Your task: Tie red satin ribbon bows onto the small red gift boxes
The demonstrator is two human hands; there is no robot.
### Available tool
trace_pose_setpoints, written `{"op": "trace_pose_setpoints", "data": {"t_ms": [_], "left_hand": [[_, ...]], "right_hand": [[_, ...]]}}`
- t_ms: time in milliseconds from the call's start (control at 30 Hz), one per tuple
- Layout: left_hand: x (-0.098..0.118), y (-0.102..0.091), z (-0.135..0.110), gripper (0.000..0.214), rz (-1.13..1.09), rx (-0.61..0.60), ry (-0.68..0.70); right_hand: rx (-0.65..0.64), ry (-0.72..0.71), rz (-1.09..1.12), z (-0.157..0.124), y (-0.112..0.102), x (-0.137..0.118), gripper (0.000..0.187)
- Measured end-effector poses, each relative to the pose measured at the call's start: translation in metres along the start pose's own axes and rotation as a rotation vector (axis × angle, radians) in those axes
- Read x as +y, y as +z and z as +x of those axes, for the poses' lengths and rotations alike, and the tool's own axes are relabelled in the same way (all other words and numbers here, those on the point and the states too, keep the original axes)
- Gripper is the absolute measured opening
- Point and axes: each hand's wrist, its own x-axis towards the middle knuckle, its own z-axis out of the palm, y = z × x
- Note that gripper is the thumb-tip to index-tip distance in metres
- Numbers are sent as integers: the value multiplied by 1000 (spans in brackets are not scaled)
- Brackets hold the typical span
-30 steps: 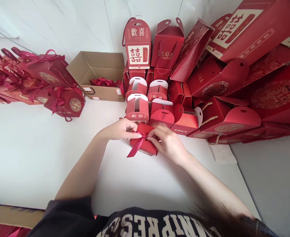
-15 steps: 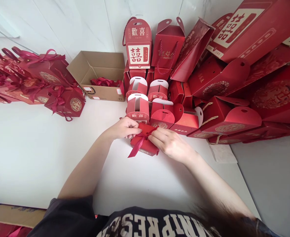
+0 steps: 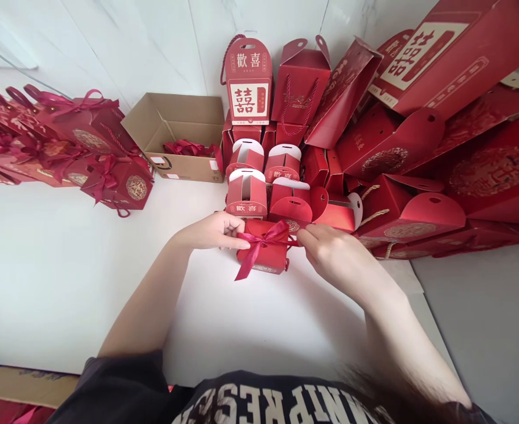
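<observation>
A small red gift box (image 3: 270, 257) stands on the white table in front of me. Across its top runs a crimson ribbon (image 3: 254, 257), crossed or looped at the middle, with one tail hanging down the near side. My left hand (image 3: 218, 230) pinches the ribbon at the box's left edge, thumb against fingers. At the right, my right hand (image 3: 325, 246) is closed on another part of the ribbon, drawn out past the box's right side. The exact form of the knot is too small to tell.
Open red boxes (image 3: 247, 193) stand close behind the work, with larger red boxes (image 3: 412, 206) stacked to the right. A cardboard box (image 3: 193, 169) holding ribbons is at the back. Finished ribbon-tied boxes (image 3: 118, 187) fill the left rear of the white table (image 3: 65, 265).
My right hand has moved right, pulling the ribbon out past the box. My left hand has shifted slightly left. The ribbon now lies stretched across the box top.
</observation>
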Motion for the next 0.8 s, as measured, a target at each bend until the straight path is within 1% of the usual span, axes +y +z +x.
{"op": "trace_pose_setpoints", "data": {"t_ms": [133, 200, 233, 267, 367, 433, 533, 600, 667, 733, 800], "left_hand": [[5, -3, -5, 33, 19, -97, -8], [6, -3, -5, 34, 30, -109, -5], [5, -4, -5, 36, 43, -100, -5], [5, -4, -5, 38, 58, -86, -6], [3, -4, -4, 40, 97, -68, -8], [3, -3, -3, 39, 103, -79, -9], [7, -2, -4, 39, 111, -61, -6], [9, -1, -6, 40, 116, -37, -11], [10, 0, -6, 42, 112, -30, -17], [10, 0, -7, 44, 100, -40, -17], [9, -1, -7, 45, 86, -52, -16]], "right_hand": [[-314, 195, 154, -13, -13, 5, 14], [-398, 252, 211, -17, -20, 7, 9], [-395, 274, 231, -17, -22, 8, 9], [-365, 298, 249, -16, -24, 9, 13], [-196, 369, 348, -9, -22, 8, 24], [-132, 415, 432, -2, -15, 6, 31], [-135, 449, 577, 8, -3, 3, 40], [-137, 422, 691, 13, 2, 3, 40], [-128, 411, 757, 14, 4, 4, 37], [-122, 438, 748, 13, 3, 5, 35], [-118, 470, 677, 12, 2, 6, 33]]}}
